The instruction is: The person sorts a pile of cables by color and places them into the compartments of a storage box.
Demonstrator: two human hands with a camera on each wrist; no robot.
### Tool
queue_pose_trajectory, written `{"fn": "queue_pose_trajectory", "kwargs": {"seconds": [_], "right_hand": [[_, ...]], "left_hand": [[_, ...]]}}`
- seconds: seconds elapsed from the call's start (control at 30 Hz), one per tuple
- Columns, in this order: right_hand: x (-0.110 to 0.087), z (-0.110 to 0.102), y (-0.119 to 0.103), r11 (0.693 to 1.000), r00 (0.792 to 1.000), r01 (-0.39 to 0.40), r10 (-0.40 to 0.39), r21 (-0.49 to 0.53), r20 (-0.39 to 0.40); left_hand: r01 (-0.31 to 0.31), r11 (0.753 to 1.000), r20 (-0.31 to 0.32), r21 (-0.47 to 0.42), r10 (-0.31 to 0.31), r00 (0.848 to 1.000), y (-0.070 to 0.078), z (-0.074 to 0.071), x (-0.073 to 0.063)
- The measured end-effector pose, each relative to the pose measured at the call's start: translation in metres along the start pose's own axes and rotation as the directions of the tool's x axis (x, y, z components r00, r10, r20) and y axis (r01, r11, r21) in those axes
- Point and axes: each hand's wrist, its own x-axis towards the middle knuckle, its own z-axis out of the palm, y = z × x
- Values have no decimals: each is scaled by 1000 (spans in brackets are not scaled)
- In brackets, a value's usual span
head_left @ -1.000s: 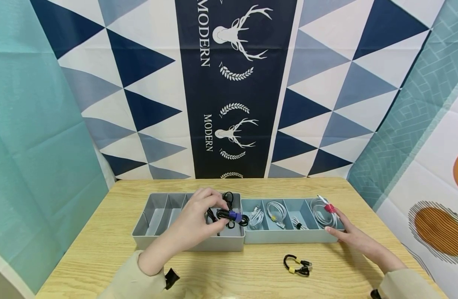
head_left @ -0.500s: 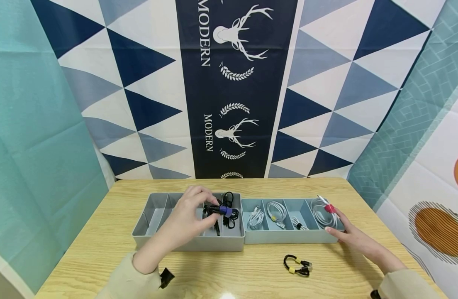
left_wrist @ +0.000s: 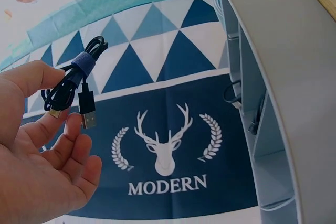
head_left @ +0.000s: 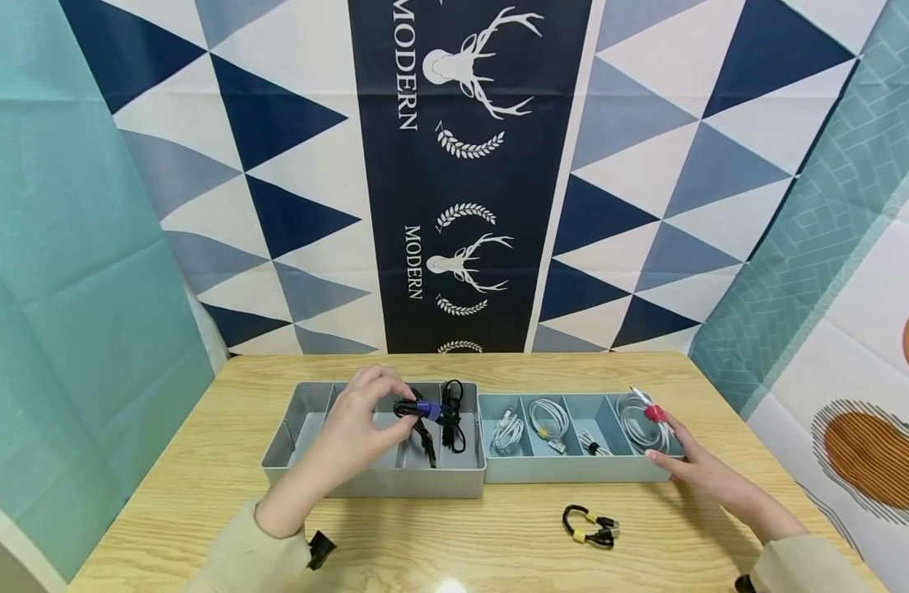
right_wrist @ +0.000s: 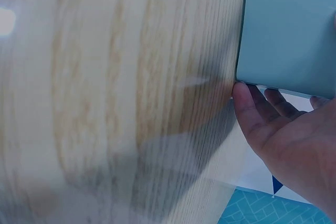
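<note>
My left hand [head_left: 361, 420] pinches a bundled black USB cable [head_left: 425, 409] between thumb and fingers. In the left wrist view a blue strap wraps this cable [left_wrist: 79, 72], its metal USB plug hanging down. The cable is above the grey divided box [head_left: 406, 484], whose right-hand compartments hold other black cables [head_left: 452, 416]. At the far right, my right hand [head_left: 702, 473] touches the end of the light blue divided box [head_left: 573, 469], thumb at the front corner. The right wrist view shows thumb and fingertips against that box end [right_wrist: 289, 30].
Coiled white cables lie in the blue box, including one with a red strap [head_left: 654, 413] at its right end. A black cable with yellow straps [head_left: 591, 527] lies on the wooden table [head_left: 484, 535] in front. Patterned cloth [head_left: 454, 181] hangs behind the table.
My left hand has moved left over the grey box with the blue-strapped cable, uncovering the cables in its right compartments. The right hand stays at the blue box's end.
</note>
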Motion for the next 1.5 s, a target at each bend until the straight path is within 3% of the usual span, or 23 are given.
{"fn": "queue_pose_trajectory", "kwargs": {"seconds": [0.3,0.93,1.5], "right_hand": [[0,1,0,1000,1000,21,-21,-10,-11],[2,3,1,999,999,36,-36,22,-19],[1,2,0,998,999,39,-39,43,-16]], "left_hand": [[-2,1000,-40,-4,2,999,-10,-2,-2],[101,995,-56,9,-100,993,-47,-5,-7],[43,998,-96,51,-38,995,-79,-2,-13]]}}
